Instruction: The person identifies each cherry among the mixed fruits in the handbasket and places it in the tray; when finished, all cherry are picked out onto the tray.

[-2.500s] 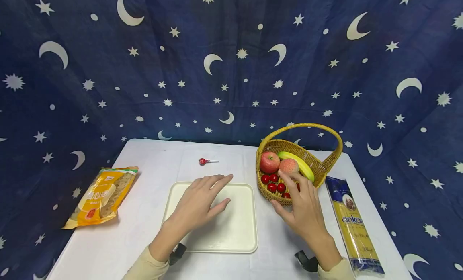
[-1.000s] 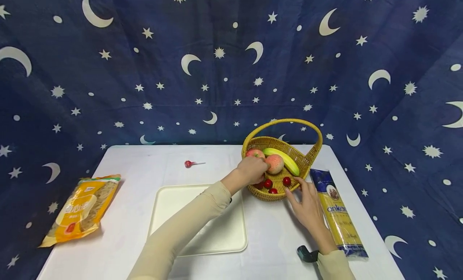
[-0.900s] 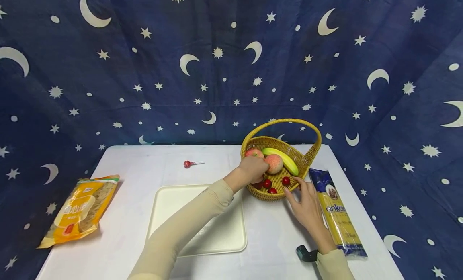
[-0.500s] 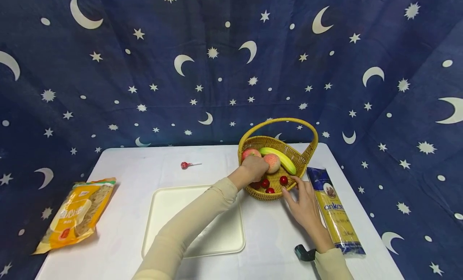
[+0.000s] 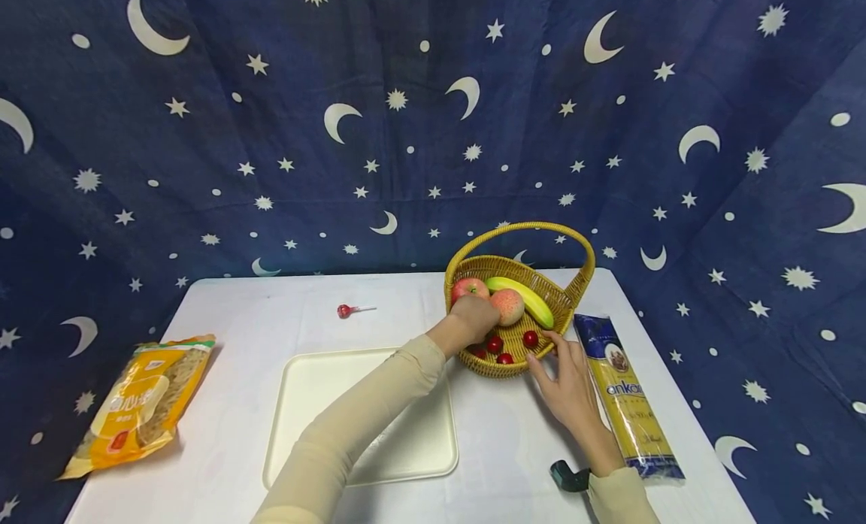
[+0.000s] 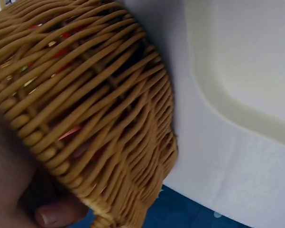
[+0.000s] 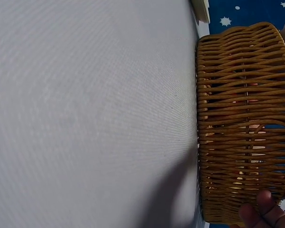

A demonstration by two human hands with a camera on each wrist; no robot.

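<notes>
A wicker basket (image 5: 568,283) with a tall handle stands at the back right of the white table. Inside lie an apple (image 5: 470,288), a peach (image 5: 507,306), a banana (image 5: 524,297) and several cherries (image 5: 531,338). My left hand (image 5: 473,317) reaches over the basket's left rim, its fingers down among the fruit. They are hidden, so whether they hold anything is unclear; the left wrist view shows my thumb (image 6: 61,212) by the rim. My right hand (image 5: 568,377) pinches the basket's front right rim; in the right wrist view, fingertips (image 7: 265,202) touch the outer wicker.
A cream tray (image 5: 291,404) lies under my left forearm. Beyond it rests a red lollipop (image 5: 345,311). An orange food bag (image 5: 138,404) is at the left edge; a long blue and yellow packet (image 5: 629,396) lies right of my right hand. A starry cloth hangs behind.
My left hand has moved from above the tray into the basket, and my right hand onto its rim. The view has shifted. Over the last half second both hands stay nearly still.
</notes>
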